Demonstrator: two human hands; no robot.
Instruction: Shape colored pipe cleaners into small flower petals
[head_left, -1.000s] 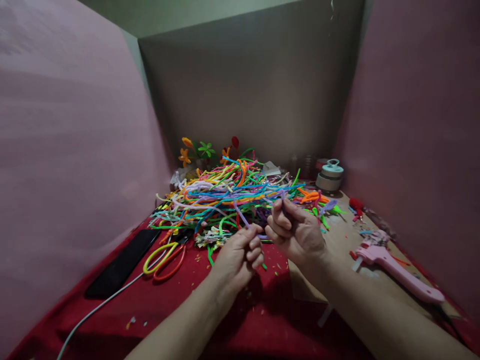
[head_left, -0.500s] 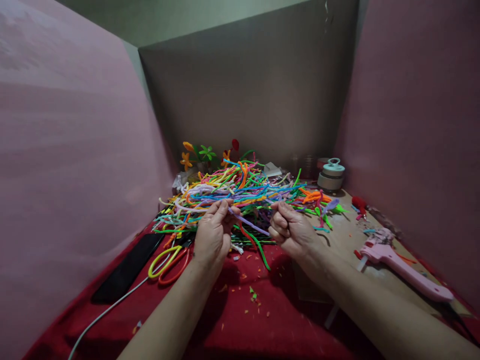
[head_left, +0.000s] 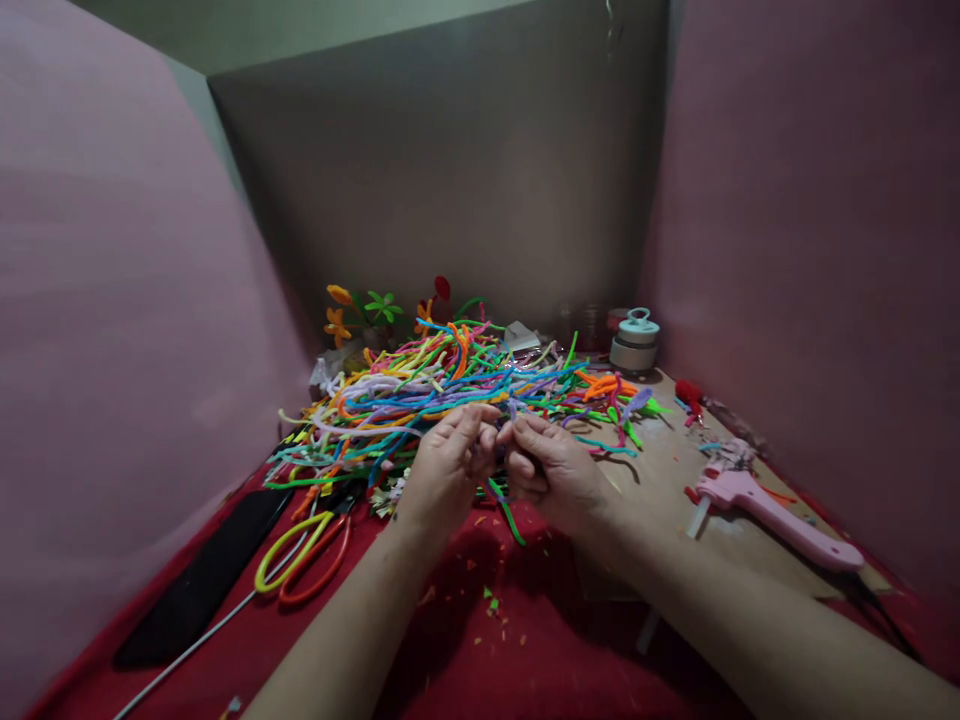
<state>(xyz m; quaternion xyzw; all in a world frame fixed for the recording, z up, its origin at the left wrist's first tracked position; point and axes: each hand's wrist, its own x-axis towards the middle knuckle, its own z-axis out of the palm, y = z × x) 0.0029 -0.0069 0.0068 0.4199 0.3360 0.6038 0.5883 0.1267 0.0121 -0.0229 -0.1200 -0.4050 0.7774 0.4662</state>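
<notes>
My left hand (head_left: pixel 450 455) and my right hand (head_left: pixel 559 465) are almost touching in front of a big heap of colourful pipe cleaners (head_left: pixel 420 385). A short bit of purple pipe cleaner (head_left: pixel 513 409) shows above the right thumb, pinched in my right hand. My left fingers are closed on the same purple piece, at its left side; most of it is hidden by the fingers. A green pipe cleaner (head_left: pixel 511 518) hangs out of the heap below the hands, over the red cloth (head_left: pixel 457 660).
Scissors with yellow and red handles (head_left: pixel 319 555) lie left, by a black flat object (head_left: pixel 206 580) and a white cable (head_left: pixel 202 635). On the right, a pink glue gun (head_left: pixel 780 515) rests on a brown board (head_left: pixel 675 470). Pipe-cleaner flowers (head_left: pixel 382 306) and a teal-lidded container (head_left: pixel 636 340) stand behind.
My hands have come together from a gap, with the purple pipe cleaner between them. The view has shifted, so the surroundings sit further left.
</notes>
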